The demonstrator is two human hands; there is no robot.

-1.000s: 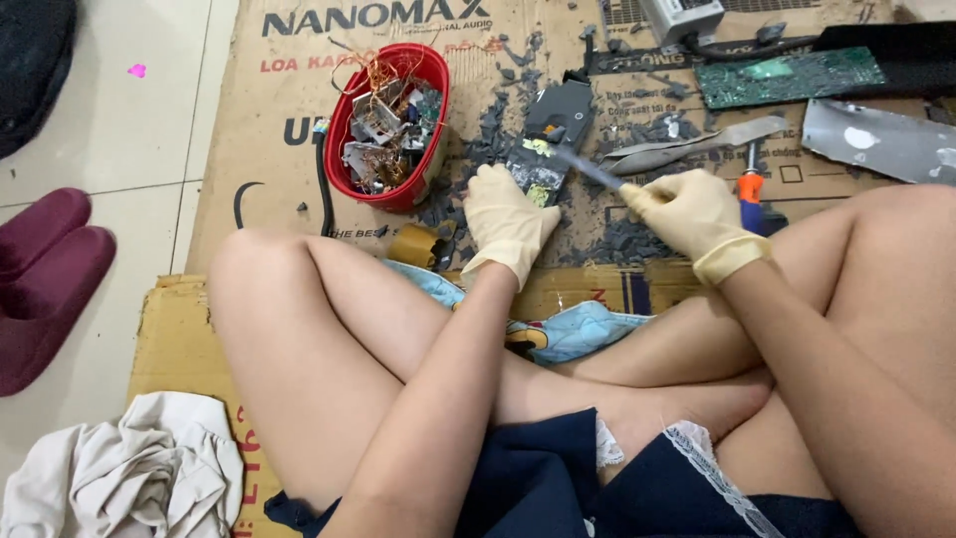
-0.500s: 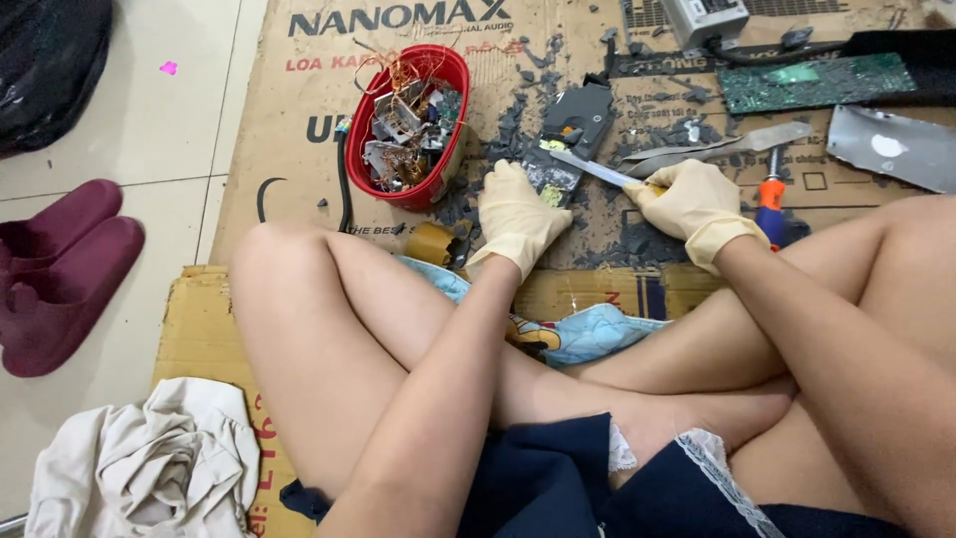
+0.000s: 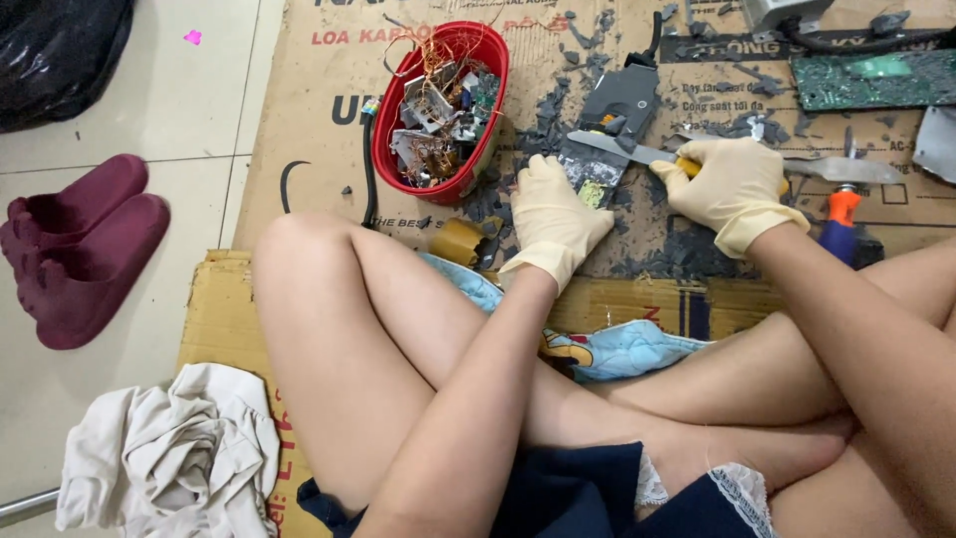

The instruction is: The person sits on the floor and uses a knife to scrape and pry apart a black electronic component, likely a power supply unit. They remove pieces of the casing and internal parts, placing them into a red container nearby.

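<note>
Pale floor tiles (image 3: 199, 120) carry a flattened brown cardboard sheet (image 3: 319, 130), printed with dark and red lettering along its far edge, and a person sits cross-legged on it, both hands in cream rubber gloves.

The left hand (image 3: 553, 214) lies palm down, fingers spread and pressing on a small circuit board (image 3: 590, 179) amid grey plastic shards (image 3: 543, 120). The right hand (image 3: 732, 184) is closed in a fist-like grip around the yellow handle of a flat-bladed metal tool (image 3: 617, 147); the blade runs leftward from that grip and its tip lies on the board, just beyond the left fingertips. A dark grey plastic casing (image 3: 622, 95) sits directly past the blade, touching the board's far end.

Left of the left hand's grip, near but apart, stands a red oval plastic basket (image 3: 398, 110) heaped with copper wire and stripped electronic parts. A small roll of brown tape (image 3: 456, 239) rests just beside the left wrist. Right of the right-hand grip lies an orange-handled screwdriver (image 3: 841, 214), and beyond it a green circuit board (image 3: 876, 80) along the far edge.

Under the crossed legs, a light blue printed cloth (image 3: 617, 349) shows. Well away to the left, on the tiles, sit a pair of maroon slippers (image 3: 80, 244), a crumpled white cloth (image 3: 169, 458) and a black plastic bag (image 3: 60, 55).
</note>
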